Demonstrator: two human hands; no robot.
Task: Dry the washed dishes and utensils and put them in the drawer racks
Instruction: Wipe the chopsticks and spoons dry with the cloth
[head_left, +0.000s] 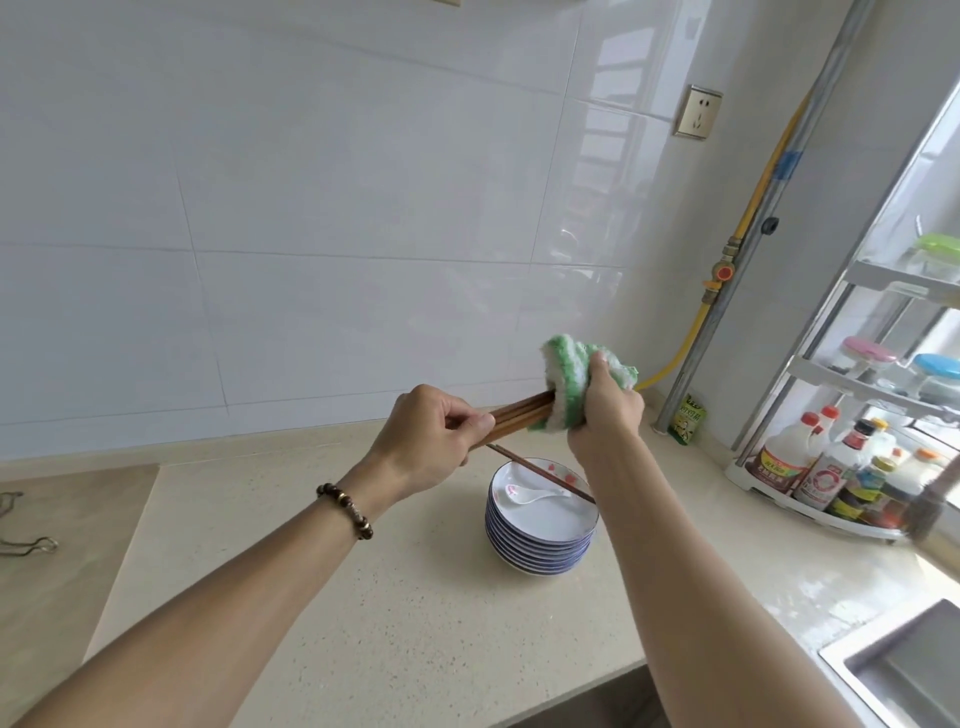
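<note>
Left hand (431, 436) grips chopsticks (519, 415) above plate stack (540, 540) on bench (363, 597). Right hand (605, 410) clenches green cloth (566, 379) around their far ends. Spoon (524, 496) lies in top plate.

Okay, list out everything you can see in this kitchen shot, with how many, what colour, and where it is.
chopsticks: a bundle, brown, held above the counter; one more lies across the top plate
cloth: one, green and white, wrapped round the chopstick ends
plates: a stack, white with blue rims, on the counter
spoon: one, white, in the top plate
counter: one, beige, speckled
sink: one, steel, bottom right
condiment rack: one, white, bottles and jars, right
wall socket: one, on the tiled wall
gas pipe: one, yellow, in the corner
left hand: grips the chopsticks; beaded bracelet on wrist
right hand: grips the cloth
</note>
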